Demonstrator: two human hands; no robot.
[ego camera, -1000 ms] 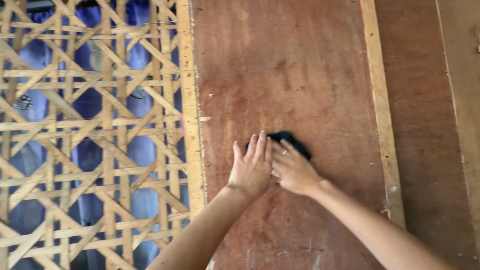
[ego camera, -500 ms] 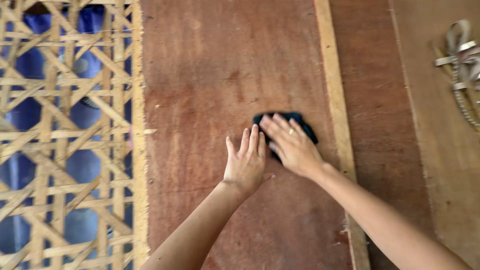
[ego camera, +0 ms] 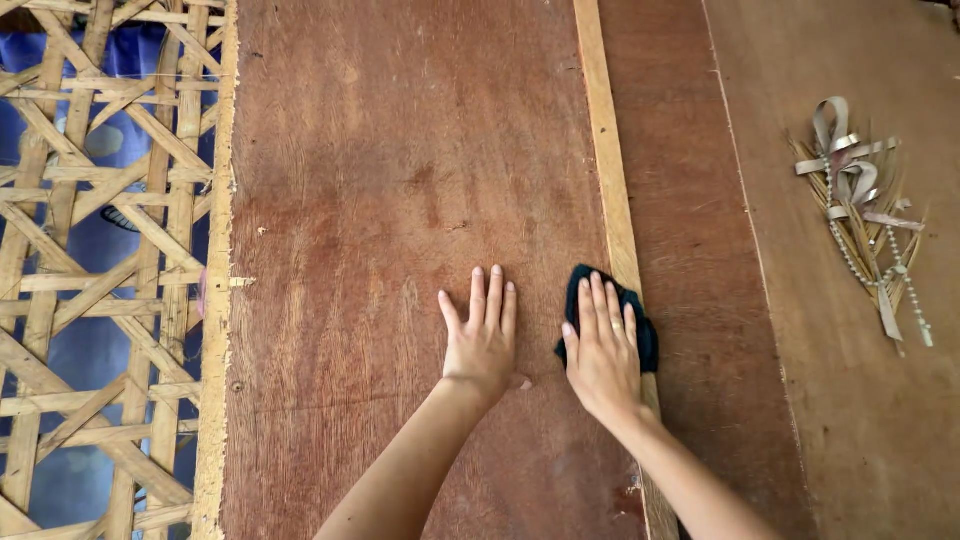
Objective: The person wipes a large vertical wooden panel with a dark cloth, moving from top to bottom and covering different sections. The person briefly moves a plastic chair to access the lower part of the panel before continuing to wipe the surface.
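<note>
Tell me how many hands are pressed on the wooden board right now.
2. The left hand lies flat and bare on the reddish wooden board. The right hand lies beside it, pressing a dark cloth near the pale wooden strip. None seem hidden.

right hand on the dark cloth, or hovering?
Touching. The head view shows the right hand pressed flat on the dark cloth, fingers spread over it, with cloth showing past the fingertips and at the side, on the brown board.
</note>
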